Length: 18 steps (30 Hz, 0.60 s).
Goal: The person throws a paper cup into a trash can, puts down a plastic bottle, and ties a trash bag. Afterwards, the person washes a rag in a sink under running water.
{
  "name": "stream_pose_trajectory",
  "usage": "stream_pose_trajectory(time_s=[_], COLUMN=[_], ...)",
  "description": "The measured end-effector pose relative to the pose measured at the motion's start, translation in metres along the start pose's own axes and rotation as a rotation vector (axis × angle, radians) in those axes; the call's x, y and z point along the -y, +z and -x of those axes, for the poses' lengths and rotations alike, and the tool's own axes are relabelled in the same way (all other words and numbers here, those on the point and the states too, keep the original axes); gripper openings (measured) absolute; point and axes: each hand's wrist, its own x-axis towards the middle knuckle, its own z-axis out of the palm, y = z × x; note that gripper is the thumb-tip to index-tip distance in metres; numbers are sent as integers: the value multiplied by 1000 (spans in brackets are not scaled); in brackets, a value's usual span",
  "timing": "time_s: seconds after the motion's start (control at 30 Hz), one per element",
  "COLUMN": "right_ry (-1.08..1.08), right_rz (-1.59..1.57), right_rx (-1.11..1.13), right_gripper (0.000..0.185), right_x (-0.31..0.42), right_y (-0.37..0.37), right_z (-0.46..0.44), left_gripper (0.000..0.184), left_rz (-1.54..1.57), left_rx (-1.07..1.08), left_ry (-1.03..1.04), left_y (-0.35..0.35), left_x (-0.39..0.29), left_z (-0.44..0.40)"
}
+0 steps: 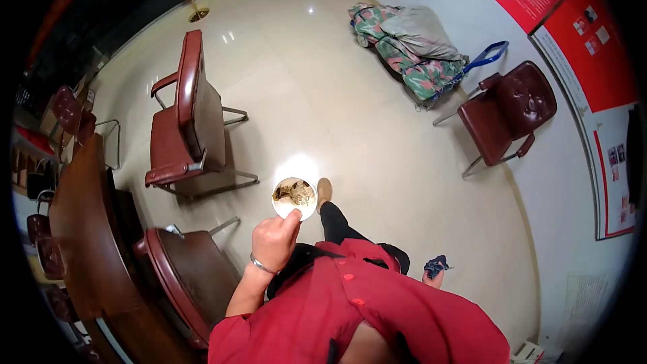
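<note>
My left hand [275, 241], with a silver bracelet at the wrist, is closed on the rim of a round white cup [277, 210]. Dark and pale brown bits lie inside the cup; what they are I cannot tell. It is held out in front of my body, above the floor and beside my tan shoe [325, 190]. Down at my right side, my right hand [434, 281] grips a bunched dark cloth [436, 267]. Most of that hand is hidden by the cloth and my red sleeve.
Maroon armchairs stand at the left [189, 114], near left [195, 269] and right [502, 111]. A long wooden table [94, 229] runs along the left. Ahead right is a blue-handled cart [486, 55] carrying a camouflage cover [387, 44] and a grey sack [421, 32], near the wall.
</note>
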Motion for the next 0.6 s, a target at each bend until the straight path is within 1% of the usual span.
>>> stream_pose_trajectory(time_s=[0.03,0.1,0.17,0.23,0.27,0.33,0.37,0.4,0.43,0.47,0.53,0.6], right_ry=[16,-12,-32,82,121,228,241,258,267,320,343,386], right_rz=[-70,-57,-39,30,52,104,125,141,153,143,147,132], right_rx=[-41,-57,-62,148,233,338,273,321,437,466,529,581], right_gripper=[16,15,14,12,8,10,14,18,21,26,27,28], right_x=[-6,-25,-42,-62,-76,-105,-122,-144,-166,-189,-236,-276], right_y=[7,56,133,218,263,380,429,488,535,582,670,734], right_z=[-18,-47,-82,-125,-154,-178,-203,-209,-231,-248,-271,-295], left_gripper=[11,10,10,10,10,10,10,9,9,9,8,8], left_rz=[-4,-12,-24,-40,-16,-36,-53,-81,-92,-84,-69,-75], left_rx=[7,27,32,70,46,28,7,22,1,-2,-11,-4], left_ry=[-3,-17,-56,-115,-131,-168,-194,-242,-251,-275,-313,-321], left_y=[10,26,33,36,36,37,39,42,46,51,64,74], left_x=[13,41,63,86,96,120,132,143,156,168,196,224], left_z=[-20,-67,-116,-161,-183,-216,-233,-249,-267,-285,-323,-369])
